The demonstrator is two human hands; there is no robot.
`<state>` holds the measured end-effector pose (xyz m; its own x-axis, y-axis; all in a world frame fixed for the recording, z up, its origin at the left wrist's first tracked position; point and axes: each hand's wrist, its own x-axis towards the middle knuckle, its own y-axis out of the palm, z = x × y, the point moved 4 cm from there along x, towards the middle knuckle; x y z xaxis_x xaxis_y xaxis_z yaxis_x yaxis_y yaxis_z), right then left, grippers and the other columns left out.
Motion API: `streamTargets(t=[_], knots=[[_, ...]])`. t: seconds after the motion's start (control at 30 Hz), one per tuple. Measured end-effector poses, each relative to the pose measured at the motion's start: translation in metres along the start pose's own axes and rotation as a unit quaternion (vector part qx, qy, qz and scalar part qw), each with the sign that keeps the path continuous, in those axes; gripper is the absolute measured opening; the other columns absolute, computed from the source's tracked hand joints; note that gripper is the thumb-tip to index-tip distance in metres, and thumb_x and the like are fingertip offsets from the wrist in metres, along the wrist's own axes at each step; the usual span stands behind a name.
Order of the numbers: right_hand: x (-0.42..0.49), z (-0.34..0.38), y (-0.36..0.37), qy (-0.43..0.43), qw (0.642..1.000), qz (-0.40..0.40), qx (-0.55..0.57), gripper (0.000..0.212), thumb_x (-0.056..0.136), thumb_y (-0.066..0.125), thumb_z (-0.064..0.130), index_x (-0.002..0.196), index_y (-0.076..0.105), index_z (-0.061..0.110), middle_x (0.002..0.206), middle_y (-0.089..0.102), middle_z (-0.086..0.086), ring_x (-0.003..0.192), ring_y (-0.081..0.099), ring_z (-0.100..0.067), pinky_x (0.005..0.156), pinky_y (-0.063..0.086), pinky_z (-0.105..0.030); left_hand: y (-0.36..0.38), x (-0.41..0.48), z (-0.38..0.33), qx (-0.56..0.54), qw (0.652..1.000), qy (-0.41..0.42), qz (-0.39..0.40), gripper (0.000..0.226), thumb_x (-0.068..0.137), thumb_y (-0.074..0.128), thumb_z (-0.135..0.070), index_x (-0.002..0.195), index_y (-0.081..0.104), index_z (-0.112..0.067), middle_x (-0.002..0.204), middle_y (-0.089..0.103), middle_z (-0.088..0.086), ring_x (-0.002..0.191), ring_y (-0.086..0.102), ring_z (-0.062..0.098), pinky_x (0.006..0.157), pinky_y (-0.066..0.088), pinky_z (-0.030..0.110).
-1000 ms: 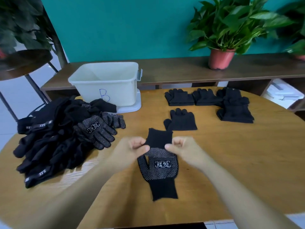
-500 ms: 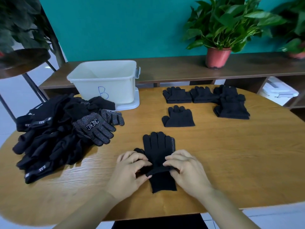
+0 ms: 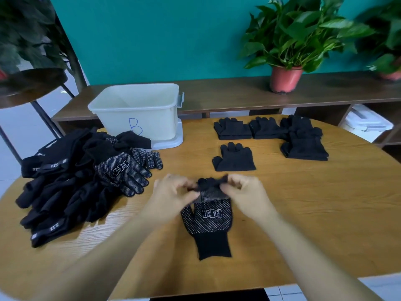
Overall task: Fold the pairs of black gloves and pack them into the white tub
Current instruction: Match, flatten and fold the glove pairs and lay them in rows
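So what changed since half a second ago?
Left hand and right hand stopped pressing the black dotted knit glove flat and now pinch its raised finger end; its dotted palm shows. Loose black glove pile, folded pairs, white plastic tub: unchanged.

Wooden table [image 3: 303, 213]: glove pile [image 3: 65, 181], folded pairs [image 3: 271, 135], white tub [image 3: 138, 114].

I'm counting one white tub [image 3: 134, 118]. I'm seeing five folded bundles [image 3: 234, 158] lying on the worktop [image 3: 303, 203]: three in the back row, one in front of the right end, one alone nearer me. My left hand [image 3: 173, 196] and right hand [image 3: 245, 194] are pinching one dotted glove [image 3: 208, 218]; can't tell if it's a stacked pair. One loose heap [image 3: 65, 181] is sitting at left, too overlapped to count. Two potted plants [image 3: 285, 79] are standing on the shelf [image 3: 227, 92].
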<state>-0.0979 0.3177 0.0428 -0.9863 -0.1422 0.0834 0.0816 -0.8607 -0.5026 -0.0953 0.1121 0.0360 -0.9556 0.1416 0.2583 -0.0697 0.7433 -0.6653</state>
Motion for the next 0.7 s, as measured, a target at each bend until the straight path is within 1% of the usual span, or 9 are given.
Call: streamTargets(t=[0.1,0.17,0.23,0.3,0.37,0.43,0.57,0.63,0.7], knots=[[0.047,0.02,-0.017,0.023,0.998,-0.027,0.055,0.036,0.091,0.067,0.017,0.061,0.05,0.007,0.056,0.041,-0.002,0.05,0.033,-0.011,0.055,0.028,-0.027,-0.017,0.047,-0.02,-0.101,0.993,-0.059,0.033,0.02,0.088,0.074,-0.024,0.072,0.064,-0.029,0.066,0.064,-0.025,0.068,0.057,-0.009,0.072,0.042,0.016],[0.071,0.036,-0.028,0.012,0.997,-0.037,0.066,0.038,0.091,0.067,0.016,0.063,0.047,0.001,0.055,0.035,-0.002,0.048,0.029,-0.01,0.053,0.026,-0.026,-0.029,0.074,-0.032,-0.109,0.991,-0.074,0.033,0.012,0.092,0.07,-0.02,0.081,0.066,-0.02,0.075,0.066,-0.022,0.069,0.056,-0.012,0.073,0.041,0.011],[0.088,0.051,-0.039,-0.012,0.995,-0.055,0.078,0.04,0.091,0.066,0.013,0.066,0.044,-0.009,0.055,0.031,-0.001,0.046,0.025,-0.008,0.049,0.025,-0.025,-0.04,0.092,-0.042,-0.113,0.991,-0.071,0.015,0.004,0.093,0.069,-0.02,0.09,0.066,-0.021,0.086,0.065,-0.018,0.077,0.056,-0.012,0.07,0.04,0.003],[0.094,0.06,-0.046,-0.035,0.993,-0.064,0.092,0.039,0.091,0.065,0.011,0.064,0.043,-0.006,0.056,0.03,-0.002,0.048,0.025,-0.009,0.048,0.025,-0.024,-0.047,0.103,-0.045,-0.116,0.992,-0.058,0.003,0.005,0.092,0.07,-0.021,0.091,0.065,-0.02,0.091,0.066,-0.011,0.082,0.059,-0.006,0.073,0.039,0.001],[0.092,0.057,-0.045,-0.04,0.993,-0.054,0.094,0.037,0.091,0.065,0.011,0.061,0.045,0.002,0.055,0.031,-0.001,0.049,0.027,-0.009,0.047,0.025,-0.022,-0.046,0.101,-0.043,-0.11,0.993,-0.051,0.012,0.011,0.092,0.07,-0.018,0.084,0.064,-0.014,0.088,0.065,-0.005,0.076,0.058,-0.004,0.073,0.039,0.002],[0.085,0.043,-0.036,-0.02,0.996,-0.035,0.075,0.036,0.09,0.065,0.012,0.061,0.047,0.005,0.054,0.033,-0.001,0.047,0.028,-0.009,0.047,0.026,-0.023,-0.035,0.092,-0.033,-0.101,0.992,-0.062,0.037,0.015,0.092,0.07,-0.014,0.083,0.065,-0.003,0.082,0.063,-0.002,0.072,0.054,0.001,0.067,0.038,0.002],[0.072,0.01,-0.016,0.035,0.997,-0.005,0.065,0.039,0.09,0.066,0.015,0.057,0.046,0.014,0.06,0.038,-0.008,0.054,0.031,-0.015,0.056,0.028,-0.028,-0.014,0.07,-0.01,-0.089,0.988,-0.092,0.085,0.019,0.092,0.068,-0.015,0.078,0.062,-0.005,0.072,0.059,-0.004,0.066,0.049,0.002,0.065,0.039,0.007],[0.068,0.008,-0.014,0.041,0.997,0.0,0.057,0.039,0.09,0.067,0.016,0.057,0.045,0.015,0.062,0.038,-0.008,0.056,0.031,-0.016,0.057,0.027,-0.029,-0.014,0.066,-0.006,-0.087,0.988,-0.095,0.08,0.02,0.092,0.068,-0.013,0.083,0.063,0.003,0.076,0.06,0.0,0.071,0.051,0.005,0.066,0.039,0.006],[0.066,0.013,-0.016,0.036,0.998,0.004,0.054,0.037,0.09,0.066,0.016,0.059,0.047,0.011,0.062,0.039,-0.009,0.055,0.032,-0.015,0.056,0.029,-0.027,-0.017,0.063,-0.009,-0.085,0.99,-0.088,0.076,0.018,0.092,0.068,-0.013,0.081,0.063,0.001,0.079,0.062,0.002,0.075,0.054,0.007,0.067,0.039,0.005]])
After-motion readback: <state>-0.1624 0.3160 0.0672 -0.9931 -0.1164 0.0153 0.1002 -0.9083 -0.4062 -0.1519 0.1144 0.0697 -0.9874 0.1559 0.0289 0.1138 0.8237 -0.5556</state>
